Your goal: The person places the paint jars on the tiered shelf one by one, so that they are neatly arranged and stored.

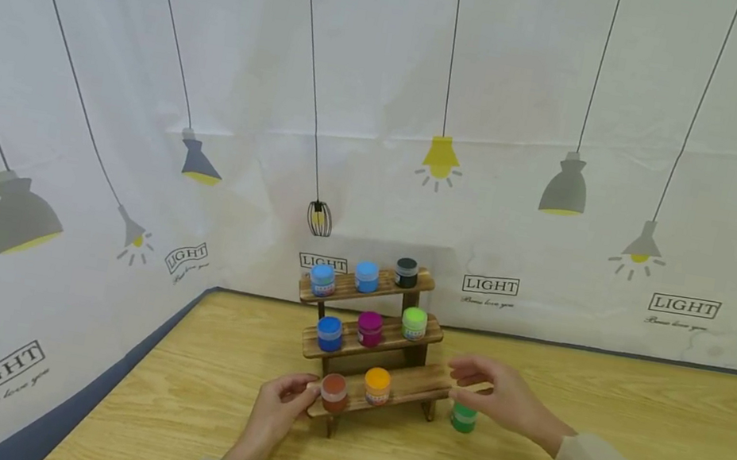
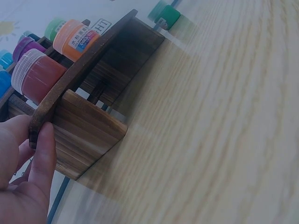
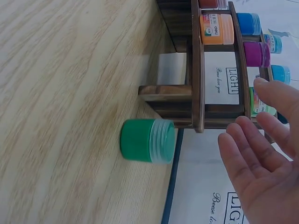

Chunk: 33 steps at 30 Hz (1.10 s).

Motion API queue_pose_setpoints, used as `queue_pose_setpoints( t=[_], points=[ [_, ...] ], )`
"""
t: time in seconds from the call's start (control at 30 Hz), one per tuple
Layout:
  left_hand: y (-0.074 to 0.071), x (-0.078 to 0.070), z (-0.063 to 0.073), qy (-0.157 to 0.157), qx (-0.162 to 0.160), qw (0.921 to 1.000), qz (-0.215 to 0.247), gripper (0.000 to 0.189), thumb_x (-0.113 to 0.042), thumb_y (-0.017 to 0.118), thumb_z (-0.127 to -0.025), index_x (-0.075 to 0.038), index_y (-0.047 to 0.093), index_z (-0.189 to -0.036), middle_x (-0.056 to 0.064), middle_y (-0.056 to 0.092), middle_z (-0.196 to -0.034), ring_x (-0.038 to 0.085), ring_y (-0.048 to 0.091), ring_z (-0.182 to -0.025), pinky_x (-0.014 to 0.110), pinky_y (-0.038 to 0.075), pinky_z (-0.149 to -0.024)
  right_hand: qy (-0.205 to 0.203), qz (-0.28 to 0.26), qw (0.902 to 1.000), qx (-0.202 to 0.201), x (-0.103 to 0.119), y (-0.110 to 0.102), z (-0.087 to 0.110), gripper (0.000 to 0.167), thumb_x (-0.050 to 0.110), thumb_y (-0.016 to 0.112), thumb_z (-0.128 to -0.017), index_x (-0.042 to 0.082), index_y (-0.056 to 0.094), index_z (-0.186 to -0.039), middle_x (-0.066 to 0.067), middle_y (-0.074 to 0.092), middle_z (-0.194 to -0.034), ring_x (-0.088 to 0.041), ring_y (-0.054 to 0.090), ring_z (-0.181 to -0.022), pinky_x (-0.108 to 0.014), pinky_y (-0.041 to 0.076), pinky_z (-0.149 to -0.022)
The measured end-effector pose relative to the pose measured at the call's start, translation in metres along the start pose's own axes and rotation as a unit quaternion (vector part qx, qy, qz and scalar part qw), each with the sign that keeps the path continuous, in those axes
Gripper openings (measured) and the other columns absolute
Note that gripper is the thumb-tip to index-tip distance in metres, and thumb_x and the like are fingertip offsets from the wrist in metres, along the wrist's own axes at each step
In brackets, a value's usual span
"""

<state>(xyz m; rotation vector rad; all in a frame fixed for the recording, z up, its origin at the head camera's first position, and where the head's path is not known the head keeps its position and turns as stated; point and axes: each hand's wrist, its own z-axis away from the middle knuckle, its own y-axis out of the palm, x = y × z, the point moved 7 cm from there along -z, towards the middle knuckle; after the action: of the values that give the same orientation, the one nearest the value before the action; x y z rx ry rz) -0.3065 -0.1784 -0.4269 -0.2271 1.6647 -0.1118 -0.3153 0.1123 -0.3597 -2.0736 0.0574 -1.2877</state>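
A three-tier wooden display stand (image 1: 413, 381) carries small paint jars. My left hand (image 1: 276, 411) pinches the left end of its lowest shelf between thumb and fingers, right beside a reddish-brown paint jar (image 2: 42, 77). An orange paint jar (image 1: 377, 386) sits farther along that same shelf. At the shelf's right end, my right hand (image 1: 500, 396) hovers with fingers relaxed and spread, nothing in its grasp. Below it a green paint jar (image 3: 145, 140) stands upright on the table, partly covered by the hand in the head view.
Dark blue (image 1: 329, 334), purple (image 1: 370, 329) and light green (image 1: 414, 324) jars line the middle tier. Two lighter blue jars and a black jar (image 1: 407, 273) occupy the top one. Behind the wooden table (image 1: 170, 384) hangs a white lamp-print sheet (image 1: 383, 47).
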Motion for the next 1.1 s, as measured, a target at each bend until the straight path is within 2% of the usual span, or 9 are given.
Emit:
queue_pose_setpoints(
  t=[0.27, 0.53, 0.87, 1.1],
  points=[
    [0.0, 0.0, -0.001, -0.001, -0.001, 1.0, -0.002, 0.03, -0.015, 0.062, -0.084, 0.007, 0.06, -0.105, 0.006, 0.06, -0.083, 0.008, 0.055, -0.067, 0.023, 0.049, -0.057, 0.014, 0.018, 0.9997, -0.008, -0.01, -0.007, 0.007, 0.039, 0.019, 0.064, -0.083, -0.004, 0.053, -0.113, -0.02, 0.057, -0.102, -0.028, 0.056, -0.089, -0.029, 0.05, -0.07],
    [0.0, 0.0, 0.0, 0.001, 0.0, 1.0, 0.001, 0.032, -0.016, 0.063, -0.083, 0.007, 0.06, -0.105, 0.007, 0.061, -0.084, 0.008, 0.056, -0.067, 0.024, 0.05, -0.057, 0.028, 0.029, 0.9991, -0.015, -0.018, -0.011, 0.012, 0.04, 0.02, 0.063, -0.083, -0.005, 0.052, -0.113, -0.02, 0.057, -0.103, -0.034, 0.055, -0.09, -0.031, 0.05, -0.069],
    [0.001, -0.001, 0.0, -0.004, 0.003, 1.0, 0.004, 0.032, -0.016, 0.062, -0.084, 0.008, 0.059, -0.106, 0.006, 0.061, -0.083, 0.008, 0.056, -0.067, 0.025, 0.05, -0.058, 0.059, 0.027, 0.9977, -0.02, -0.038, -0.011, 0.017, 0.04, 0.019, 0.063, -0.083, -0.006, 0.052, -0.113, -0.022, 0.056, -0.104, -0.028, 0.055, -0.089, -0.027, 0.051, -0.066],
    [0.001, 0.001, 0.0, -0.009, 0.002, 0.9999, 0.011, 0.032, -0.015, 0.063, -0.083, 0.008, 0.059, -0.105, 0.005, 0.06, -0.081, 0.008, 0.056, -0.065, 0.024, 0.05, -0.058, 0.078, 0.038, 0.9959, -0.026, -0.051, -0.008, 0.02, 0.04, 0.019, 0.064, -0.082, -0.005, 0.053, -0.111, -0.018, 0.057, -0.102, -0.027, 0.056, -0.088, -0.027, 0.049, -0.067]
  ],
)
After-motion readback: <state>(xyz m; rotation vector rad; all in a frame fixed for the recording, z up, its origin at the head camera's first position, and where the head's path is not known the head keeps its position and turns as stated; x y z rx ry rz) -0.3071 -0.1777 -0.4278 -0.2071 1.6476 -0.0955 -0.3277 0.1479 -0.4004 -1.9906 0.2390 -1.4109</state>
